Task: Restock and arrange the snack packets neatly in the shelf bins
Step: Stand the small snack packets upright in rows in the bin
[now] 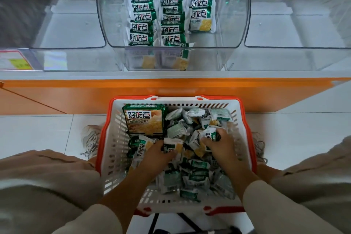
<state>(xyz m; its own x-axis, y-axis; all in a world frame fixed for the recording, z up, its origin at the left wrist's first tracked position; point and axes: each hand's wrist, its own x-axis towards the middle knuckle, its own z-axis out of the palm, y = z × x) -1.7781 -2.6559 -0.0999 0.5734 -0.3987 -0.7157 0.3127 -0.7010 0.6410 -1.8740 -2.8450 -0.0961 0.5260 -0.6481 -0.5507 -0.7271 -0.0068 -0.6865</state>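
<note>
Left hand [158, 155] and right hand [220, 145] each grip snack packets [209, 136] inside the white basket [114, 138], below the clear bin [245, 15].

Fingertips of left hand [158, 155] and right hand [220, 143] hidden among packets [197, 165]. Beyond the hands, bin [218, 46] rear cut by top edge. Price label [15, 61], far left of hands: blurred, illegible.

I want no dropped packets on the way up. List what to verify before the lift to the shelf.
1. Grip of left hand on left packet: ok, fingers curled round it.
2. Grip of right hand on right packet: ok, fingers curled round it.
3. Room in centre bin: ok, right row stops short of the front wall.
4. Centre bin's top: ok, open.
5. Basket steady: cannot tell.
</note>
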